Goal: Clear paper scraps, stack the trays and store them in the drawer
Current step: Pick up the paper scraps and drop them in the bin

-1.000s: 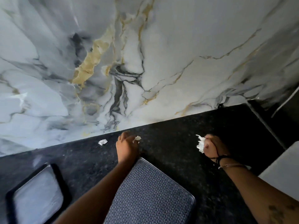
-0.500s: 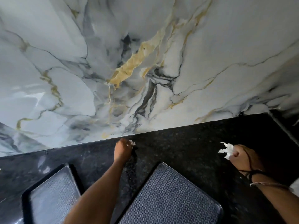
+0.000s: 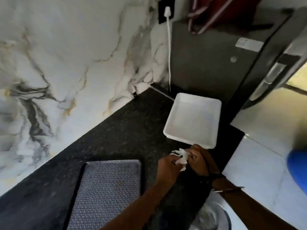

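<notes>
The marbled wall (image 3: 69, 67) fills the left and back, and the black counter (image 3: 126, 130) runs along its foot into the corner, where a grey fridge (image 3: 207, 63) closes the far end and a white cord (image 3: 169, 52) hangs down the wall beside it. The widest bare stretch of counter lies along the wall, between the two trays; the right edge drops to pale floor (image 3: 259, 166).

The patterned grey tray (image 3: 106, 193) lies nearest, flat and empty, by the front edge. The white tray (image 3: 192, 120) sits farther back towards the fridge, also with nothing in it, its near corner just past the hands.

Both forearms reach in from below and meet over the counter, right of the grey tray. The left hand (image 3: 167, 168) and right hand (image 3: 197, 161) press together, fingers curled closed around the crumpled paper scraps (image 3: 181, 157) between them. The picture is blurred, so finer finger detail is lost.
</notes>
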A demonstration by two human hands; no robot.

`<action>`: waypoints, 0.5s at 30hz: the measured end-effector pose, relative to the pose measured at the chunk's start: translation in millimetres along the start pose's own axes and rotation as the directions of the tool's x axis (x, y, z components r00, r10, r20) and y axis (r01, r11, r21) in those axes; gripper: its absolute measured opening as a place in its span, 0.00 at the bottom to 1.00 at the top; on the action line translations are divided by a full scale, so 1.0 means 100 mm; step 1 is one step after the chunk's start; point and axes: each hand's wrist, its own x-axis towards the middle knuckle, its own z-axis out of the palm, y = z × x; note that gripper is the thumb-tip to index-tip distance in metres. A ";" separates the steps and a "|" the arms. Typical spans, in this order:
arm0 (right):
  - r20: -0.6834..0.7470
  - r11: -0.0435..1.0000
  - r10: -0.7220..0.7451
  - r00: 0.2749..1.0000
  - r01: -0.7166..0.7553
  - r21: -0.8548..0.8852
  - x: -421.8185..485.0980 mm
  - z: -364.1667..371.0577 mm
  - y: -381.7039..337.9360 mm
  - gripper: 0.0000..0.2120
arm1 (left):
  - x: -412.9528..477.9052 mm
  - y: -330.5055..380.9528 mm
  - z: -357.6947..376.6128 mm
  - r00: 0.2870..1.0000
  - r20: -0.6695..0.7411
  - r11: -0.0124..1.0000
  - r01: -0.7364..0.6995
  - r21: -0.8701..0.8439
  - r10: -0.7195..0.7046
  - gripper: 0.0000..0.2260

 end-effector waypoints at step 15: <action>0.026 0.618 0.782 0.623 -0.780 0.096 -1.72 0.35 3.13 0.22 | -0.37 -1.20 3.09 0.714 0.512 0.870 0.301 0.391 -0.477 0.16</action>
